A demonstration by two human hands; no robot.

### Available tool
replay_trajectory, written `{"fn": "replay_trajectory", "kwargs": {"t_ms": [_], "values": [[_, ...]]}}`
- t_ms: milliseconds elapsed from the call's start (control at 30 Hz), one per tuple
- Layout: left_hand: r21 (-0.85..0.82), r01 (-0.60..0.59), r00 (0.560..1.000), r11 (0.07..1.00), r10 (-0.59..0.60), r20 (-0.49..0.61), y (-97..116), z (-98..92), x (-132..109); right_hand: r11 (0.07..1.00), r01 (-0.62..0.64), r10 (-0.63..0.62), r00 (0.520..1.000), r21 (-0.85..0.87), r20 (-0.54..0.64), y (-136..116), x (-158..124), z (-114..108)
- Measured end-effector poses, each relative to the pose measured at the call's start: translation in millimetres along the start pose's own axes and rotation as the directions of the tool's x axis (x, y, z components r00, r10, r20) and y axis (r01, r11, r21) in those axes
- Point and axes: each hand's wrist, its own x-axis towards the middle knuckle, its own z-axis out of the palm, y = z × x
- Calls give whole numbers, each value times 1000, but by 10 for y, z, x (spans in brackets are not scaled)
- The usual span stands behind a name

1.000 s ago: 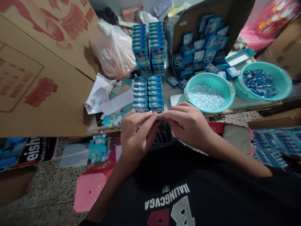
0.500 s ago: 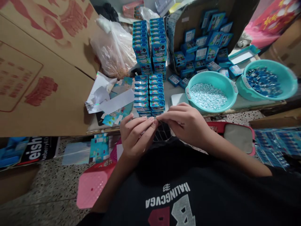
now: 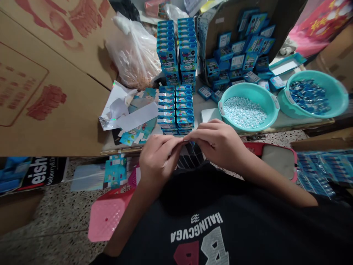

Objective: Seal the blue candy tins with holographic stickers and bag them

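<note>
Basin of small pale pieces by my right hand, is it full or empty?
Part full: pale pieces lie in the turquoise basin, with bare inner wall showing above.

We see blue boxes [image 3: 167, 55] w/ white lettering, turq. bowl [image 3: 269, 98] of pale-blue & white pellets [image 3: 245, 112], 2nd turq. tub [image 3: 286, 106] of dk. blue & silvery pcs. [image 3: 309, 96], our blk. shirt [image 3: 248, 228] w/ white & maroon print, brown carton [image 3: 82, 95] w/ red print, grey floor [image 3: 55, 217] w/ dk. speckles.

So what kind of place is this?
Perhaps a candy-packing corner: there are neat rows of blue boxes, a taller stack reading "CARAMELO MACIZO", and a teal basin holding lots of small pale pieces.
</note>
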Motion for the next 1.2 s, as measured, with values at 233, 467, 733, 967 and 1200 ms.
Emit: {"fn": "replay_trajectory", "kwargs": {"t_ms": [233,467,733,967,1200], "values": [[-111,192,963,975,-165,213,31,-150,116,999,-37,37,999,22,14,-36,-28,44],[-146,139,928,979,-77,365,-72,-236,197,998,6,-14,989,58,150,-45,-30,1],[-9,-102,972,995,102,210,-70,-206,91,998,-5,1,998,68,61,-89,-64,0],[231,-259,955,938,284,-80,-50,-78,-129,995,-38,42,998,95,-44,-175,-45,16],[280,-272,937,921,319,-141,-27,-64,-207,993,-29,37,997,118,-72,-204,-66,51]]}}
